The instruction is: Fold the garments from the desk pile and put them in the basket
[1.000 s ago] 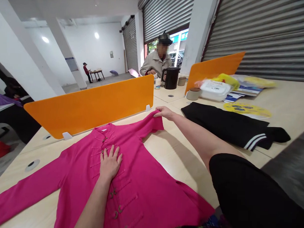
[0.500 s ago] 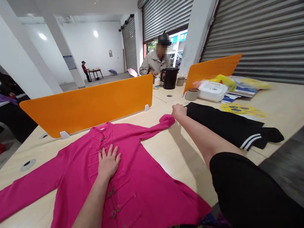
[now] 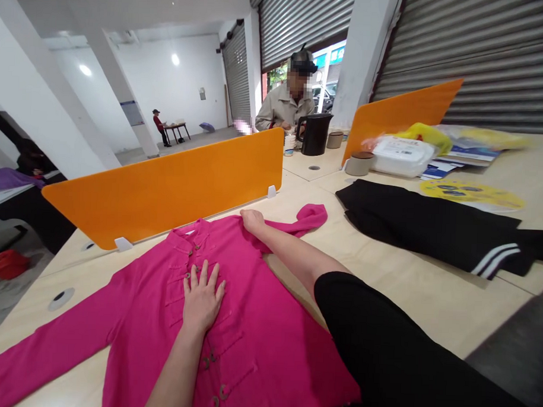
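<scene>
Our left hand (image 3: 201, 299) lies flat on the front of the pink jacket (image 3: 245, 321), fingers spread and pressing just beside the row of knot buttons, gripping nothing. The jacket is spread front-up on the wooden table (image 3: 384, 284), nearest us, its collar toward the orange divider (image 3: 165, 188). One sleeve runs out along the table edge away from the buttons. Beyond the left hand, our right hand (image 3: 252, 217) rests on the jacket's shoulder near the collar; we cannot tell whether its fingers pinch the cloth. Past that hand the other sleeve ends in a curled cuff (image 3: 311, 215). Beside the cuff, well apart from the jacket, lies a black garment (image 3: 431, 227) with white stripes. Behind the divider a seated person (image 3: 286, 103) has a black kettle (image 3: 315, 134) before them.
</scene>
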Motion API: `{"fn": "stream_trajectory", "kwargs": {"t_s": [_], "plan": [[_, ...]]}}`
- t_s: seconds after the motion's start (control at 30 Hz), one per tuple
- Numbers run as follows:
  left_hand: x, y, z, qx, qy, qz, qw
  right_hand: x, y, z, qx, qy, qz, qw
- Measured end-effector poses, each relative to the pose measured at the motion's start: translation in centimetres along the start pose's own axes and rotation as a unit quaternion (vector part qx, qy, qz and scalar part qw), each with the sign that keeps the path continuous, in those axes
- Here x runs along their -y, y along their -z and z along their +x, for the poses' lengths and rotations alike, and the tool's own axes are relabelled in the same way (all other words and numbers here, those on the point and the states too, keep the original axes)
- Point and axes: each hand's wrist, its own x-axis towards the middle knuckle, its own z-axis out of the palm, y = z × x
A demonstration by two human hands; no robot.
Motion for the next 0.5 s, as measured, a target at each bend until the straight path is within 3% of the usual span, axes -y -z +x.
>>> {"fn": "stream_trajectory", "kwargs": {"t_s": [0.13, 0.23, 0.3, 0.4, 0.5], "plan": [[-0.1, 0.2, 0.0, 0.008, -0.001, 0.017, 1.0, -0.1, -0.1, 0.4, -0.03, -0.001, 0.009, 1.0], [-0.2, 0.7, -0.1, 0.016, -0.002, 0.033, 0.999, -1.7, 0.8, -0.3, -0.048, 0.01, 0.017, 0.999], [-0.3, 0.9, -0.1, 0.021, -0.001, 0.037, 0.999, -4.1, 2.1, -1.5, -0.077, -0.01, 0.013, 0.997], [-0.4, 1.1, -0.1, 0.024, -0.005, 0.033, 0.999, -9.8, 4.6, -4.0, -0.105, -0.071, -0.004, 0.992], [-0.4, 1.0, 0.1, 0.024, -0.002, 0.032, 0.999, -15.7, 6.5, -6.8, -0.07, -0.094, -0.007, 0.993]]}}
